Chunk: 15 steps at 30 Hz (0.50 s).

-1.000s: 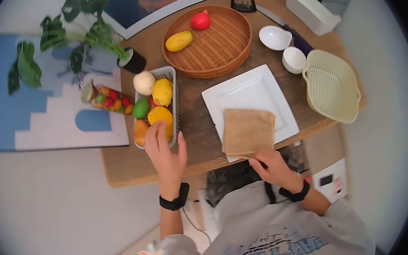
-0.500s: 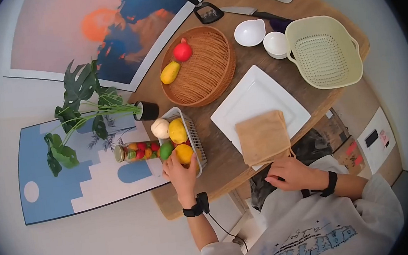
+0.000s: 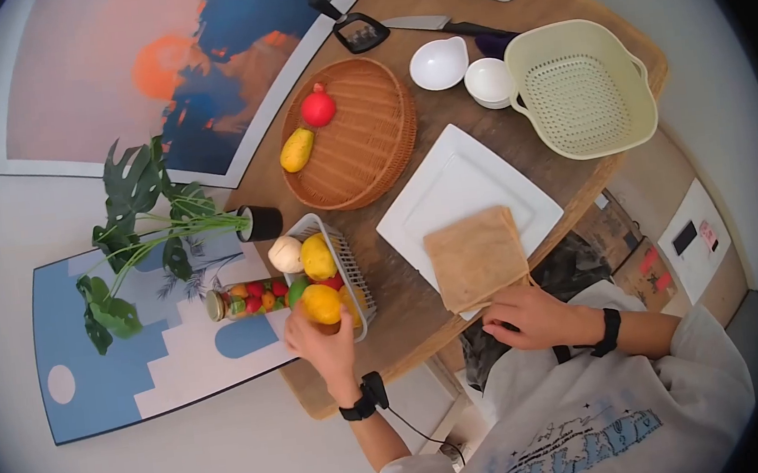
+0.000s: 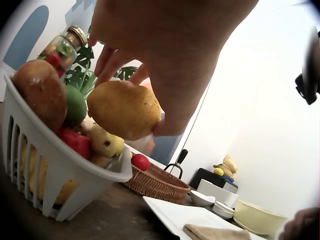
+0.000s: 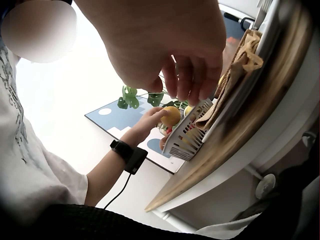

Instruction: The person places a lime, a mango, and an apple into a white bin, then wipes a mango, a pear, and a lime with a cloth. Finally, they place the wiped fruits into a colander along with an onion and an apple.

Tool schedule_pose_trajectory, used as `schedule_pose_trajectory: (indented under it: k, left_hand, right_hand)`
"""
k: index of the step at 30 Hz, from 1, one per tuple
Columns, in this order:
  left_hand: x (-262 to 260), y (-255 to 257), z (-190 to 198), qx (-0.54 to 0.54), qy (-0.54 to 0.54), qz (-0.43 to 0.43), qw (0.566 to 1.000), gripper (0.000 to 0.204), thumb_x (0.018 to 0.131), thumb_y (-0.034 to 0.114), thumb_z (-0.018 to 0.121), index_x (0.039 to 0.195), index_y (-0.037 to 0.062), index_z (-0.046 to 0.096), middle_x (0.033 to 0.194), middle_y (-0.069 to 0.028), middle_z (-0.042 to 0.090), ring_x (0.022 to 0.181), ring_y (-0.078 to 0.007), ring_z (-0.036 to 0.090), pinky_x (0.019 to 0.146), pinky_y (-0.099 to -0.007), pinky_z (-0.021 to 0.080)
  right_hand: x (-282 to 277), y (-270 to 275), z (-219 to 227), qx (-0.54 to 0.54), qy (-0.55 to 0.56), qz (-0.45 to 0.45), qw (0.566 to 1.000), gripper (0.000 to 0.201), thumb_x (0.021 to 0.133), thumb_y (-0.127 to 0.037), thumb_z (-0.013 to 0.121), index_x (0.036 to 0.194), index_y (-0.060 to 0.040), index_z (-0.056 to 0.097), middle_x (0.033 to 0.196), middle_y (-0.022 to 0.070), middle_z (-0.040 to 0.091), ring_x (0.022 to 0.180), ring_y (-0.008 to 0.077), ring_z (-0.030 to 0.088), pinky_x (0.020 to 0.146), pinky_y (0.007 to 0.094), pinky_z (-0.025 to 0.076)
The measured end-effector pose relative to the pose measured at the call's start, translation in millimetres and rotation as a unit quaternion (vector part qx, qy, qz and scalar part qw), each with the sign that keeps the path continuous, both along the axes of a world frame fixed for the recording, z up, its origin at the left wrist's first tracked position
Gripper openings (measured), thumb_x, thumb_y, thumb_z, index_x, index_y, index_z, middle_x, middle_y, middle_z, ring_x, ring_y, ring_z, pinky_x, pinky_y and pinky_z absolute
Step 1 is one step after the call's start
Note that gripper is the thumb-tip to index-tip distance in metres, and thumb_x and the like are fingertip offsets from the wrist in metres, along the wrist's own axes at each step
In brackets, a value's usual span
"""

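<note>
My left hand (image 3: 324, 349) grips a yellow oval fruit (image 3: 321, 304) above the grey slotted basket (image 3: 357, 270). In the left wrist view this fruit (image 4: 125, 110) has a slightly speckled skin, with thumb and fingers on opposite sides. Below it the basket (image 4: 97, 167) carries a brown-red fruit (image 4: 41, 92), a green one (image 4: 75, 106) and other produce. Loosely curled, my right hand (image 3: 533, 317) is at the near edge of a tan cloth bag (image 3: 477, 259), which lies on a square white plate (image 3: 445, 166). Its drawstring loop (image 5: 254, 61) shows in the right wrist view.
A round wicker tray (image 3: 360, 133) bears a red fruit and a yellow one. A jar (image 3: 248, 299) stands left of the basket. White bowls (image 3: 440, 65), a cream colander (image 3: 580, 94), a knife (image 3: 418, 23) and a grater (image 3: 359, 33) lie farther back. A potted plant (image 3: 259, 222) stands at the left.
My left hand has reached into the basket, grasped the yellow fruit and raised it. My right hand has shifted slightly along the bag's near edge. The head view has turned.
</note>
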State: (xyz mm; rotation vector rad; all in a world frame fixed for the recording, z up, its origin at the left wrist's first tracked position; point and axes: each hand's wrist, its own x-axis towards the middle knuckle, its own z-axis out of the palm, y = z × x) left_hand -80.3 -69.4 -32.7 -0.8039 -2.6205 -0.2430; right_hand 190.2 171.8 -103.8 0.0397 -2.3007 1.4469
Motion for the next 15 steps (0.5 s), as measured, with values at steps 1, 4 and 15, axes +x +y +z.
schedule_pose_trajectory:
  k: [1, 4, 15]
  left_hand:
    - [4, 2, 7, 0.011, 0.004, 0.002, 1.000, 0.075, 0.078, 0.034, 0.085, 0.140, 0.0038, 0.055, 0.131, -0.0185, 0.060, 0.132, -0.0378, 0.048, 0.114, -0.0540, 0.028]
    - [34, 25, 26, 0.101, -0.039, -0.026, 0.994, 0.072, 0.081, 0.025, 0.086, 0.141, 0.0028, 0.054, 0.135, -0.0194, 0.057, 0.132, -0.0385, 0.049, 0.114, -0.0524, 0.034]
    - [119, 112, -36, 0.111, -0.219, -0.259, 0.934, 0.078, 0.076, 0.023, 0.088, 0.143, 0.0032, 0.052, 0.140, -0.0175, 0.056, 0.133, -0.0382, 0.049, 0.112, -0.0501, 0.037]
  right_hand:
    - [-1, 1, 2, -0.001, 0.000, -0.015, 1.000, 0.016, 0.093, -0.016, 0.074, 0.103, -0.0056, 0.069, 0.092, 0.0122, 0.064, 0.083, 0.0328, 0.066, 0.071, 0.0426, 0.055]
    - [-7, 8, 7, -0.029, -0.003, -0.055, 0.998, 0.032, 0.091, -0.015, 0.075, 0.121, -0.0065, 0.066, 0.108, 0.0151, 0.065, 0.092, 0.0361, 0.066, 0.078, 0.0436, 0.057]
    - [-18, 33, 17, 0.123, 0.000, -0.084, 0.989, 0.060, 0.084, -0.017, 0.081, 0.138, -0.0071, 0.058, 0.140, 0.0183, 0.056, 0.135, 0.0386, 0.050, 0.110, 0.0499, 0.044]
